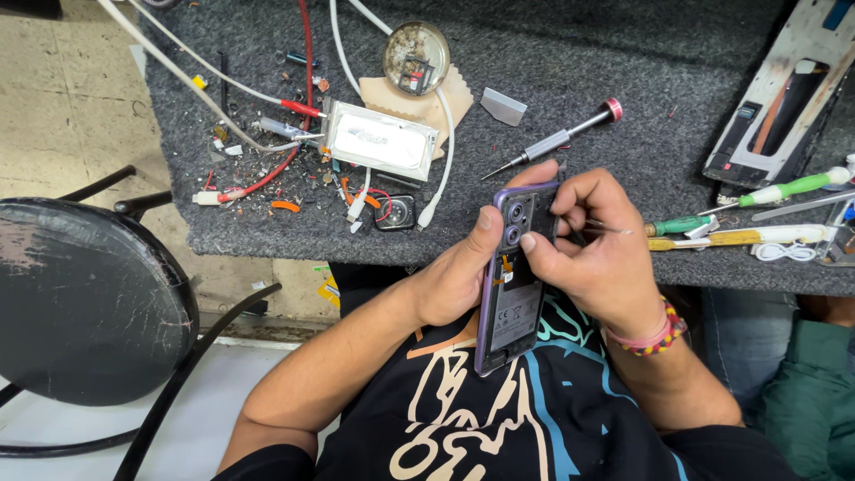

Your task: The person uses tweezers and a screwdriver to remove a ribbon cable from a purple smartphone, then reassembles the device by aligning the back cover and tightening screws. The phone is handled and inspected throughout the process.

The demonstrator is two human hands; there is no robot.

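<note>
Holding item one: opened smartphone (514, 285), back cover off, purple bumper frame, camera lenses uppermost; held upright-tilted over the person's lap, just in front of the table (623, 107) edge

Left hand (454, 276): fingers closed round the phone's left edge, thumb pressed near the camera module

Right hand (597, 249): closed on the phone's upper right edge, forefinger tip at the lower lens; a thin metal tool (610, 229), probably tweezers, pinched in the same fingers and pointing right. Both hands together on the phone

Handling note, as judgement: the left grip should stay firm on the frame alone, clear of the exposed board, and the right fingers should press lightly near the lenses, the thin tool kept off the glass

On the table, well apart from the hands:
- precision screwdriver (557, 141), red cap, nearest the phone top
- silver battery pack (381, 142) with white cables (445, 134)
- round clear dish (416, 57) of small parts
- green-handled screwdriver (788, 189), right
- scattered screws and wire scraps (267, 169)

Beside the table, left: round black stool (85, 298)
</note>
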